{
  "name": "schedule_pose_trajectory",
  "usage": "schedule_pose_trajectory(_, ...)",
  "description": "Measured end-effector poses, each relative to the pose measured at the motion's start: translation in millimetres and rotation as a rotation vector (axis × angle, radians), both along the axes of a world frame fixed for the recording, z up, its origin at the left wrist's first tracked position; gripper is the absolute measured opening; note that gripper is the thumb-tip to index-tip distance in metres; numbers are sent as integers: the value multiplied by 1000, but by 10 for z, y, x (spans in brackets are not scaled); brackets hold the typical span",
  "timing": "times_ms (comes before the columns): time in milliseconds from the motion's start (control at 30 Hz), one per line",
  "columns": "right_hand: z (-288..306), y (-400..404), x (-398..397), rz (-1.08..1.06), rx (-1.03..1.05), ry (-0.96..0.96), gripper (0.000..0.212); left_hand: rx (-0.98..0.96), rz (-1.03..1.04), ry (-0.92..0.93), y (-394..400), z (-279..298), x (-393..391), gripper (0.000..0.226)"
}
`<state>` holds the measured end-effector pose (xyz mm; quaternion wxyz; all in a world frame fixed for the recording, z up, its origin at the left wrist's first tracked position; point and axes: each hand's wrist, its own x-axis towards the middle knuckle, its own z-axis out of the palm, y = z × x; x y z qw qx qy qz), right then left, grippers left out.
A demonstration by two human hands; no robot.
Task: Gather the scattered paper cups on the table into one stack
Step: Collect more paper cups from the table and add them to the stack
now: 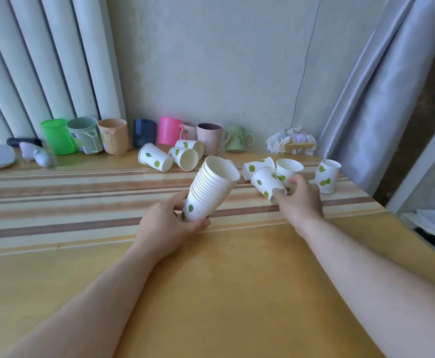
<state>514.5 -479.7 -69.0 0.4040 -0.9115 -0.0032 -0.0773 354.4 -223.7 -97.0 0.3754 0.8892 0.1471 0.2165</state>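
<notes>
My left hand [168, 223] grips the bottom of a stack of white paper cups with green leaves [211, 188], tilted with its mouth up and to the right. My right hand [300, 200] is closed around the base of a single paper cup [265, 183] lying on its side. Behind it lie another tipped cup [256, 165] and an upright cup [288, 169]. One upside-down cup [326, 175] stands at the right. Three cups lie on their sides further back: left cup [155, 157], middle cup [184, 158], rear cup [190, 146].
Along the wall stand plastic and ceramic mugs: green [57, 135], grey-green [86, 134], beige [114, 135], pink [168, 130], mauve [210, 138], light green [237, 138]. A crumpled wrapper [291, 140] lies back right. The table edge [381, 202] drops off at right beside a curtain [371, 99].
</notes>
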Motion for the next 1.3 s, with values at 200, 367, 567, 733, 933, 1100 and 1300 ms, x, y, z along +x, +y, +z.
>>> schedule_pose_trajectory(200,3,241,115,-4,12,31,31,-16,-17,6,48,-21,6,62)
schedule_pose_trajectory(367,59,259,60,135,68,86,50,-24,-36,7,78,-30,17,56)
schedule_pose_trajectory(567,158,235,-64,531,-54,360,57,-9,-57,9,72,-7,-7,58)
schedule_pose_trajectory(733,174,265,-119,442,323,299,49,-18,-64,10,84,-16,5,65)
schedule_pose_trajectory(933,546,491,-398,693,890,269,17,-9,-49,3,100,-43,31,67)
schedule_pose_trajectory(1100,550,663,-554,859,778,337,41,-6,-59,-5,93,-22,22,69)
schedule_pose_trajectory(1300,375,639,-507,850,677,292,53,-30,-67,16,69,28,-18,58)
